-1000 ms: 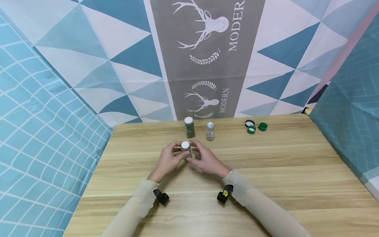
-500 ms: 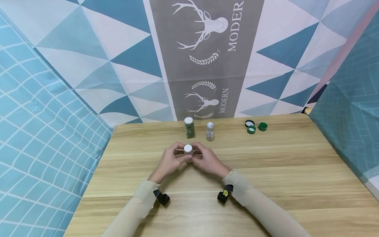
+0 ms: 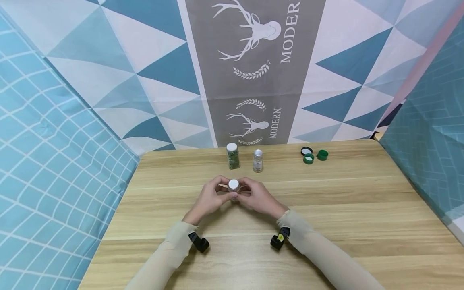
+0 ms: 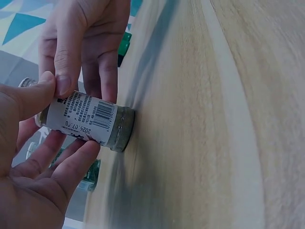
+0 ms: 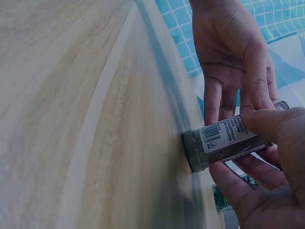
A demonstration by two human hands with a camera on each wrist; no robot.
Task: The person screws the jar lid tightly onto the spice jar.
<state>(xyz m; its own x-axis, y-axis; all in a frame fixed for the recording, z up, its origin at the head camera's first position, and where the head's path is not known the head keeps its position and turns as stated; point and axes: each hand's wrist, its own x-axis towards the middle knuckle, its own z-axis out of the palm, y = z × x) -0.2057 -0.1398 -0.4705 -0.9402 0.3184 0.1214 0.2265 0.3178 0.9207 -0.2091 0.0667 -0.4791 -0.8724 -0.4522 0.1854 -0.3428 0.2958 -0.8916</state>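
Between both hands a small clear spice jar point(image 3: 233, 184) stands upright, with a white round top and a white printed label point(image 4: 83, 114) carrying a barcode. My left hand point(image 3: 211, 199) holds it from the left, thumb in front and fingers curled behind. From the right, my right hand point(image 3: 259, 197) grips the same jar, its thumb meeting the left thumb on the near side. Greyish-brown contents show near the base. The jar's base is at the tabletop; I cannot tell whether it touches. Fingers hide part of the jar in every view.
Behind the hands stand a taller green-filled jar point(image 3: 233, 156) with a white top and a slim clear jar point(image 3: 257, 162) with a silvery top. At the back right lie a black cap point(image 3: 306, 151), a green cap point(image 3: 308, 159) and another green cap point(image 3: 322, 155). A patterned cloth hangs behind the wooden table point(image 3: 326, 225).
Both hands have moved the spice jar slightly right and toward the person. Their fingers have closed in nearer around it. The other jars and the caps have stayed put.
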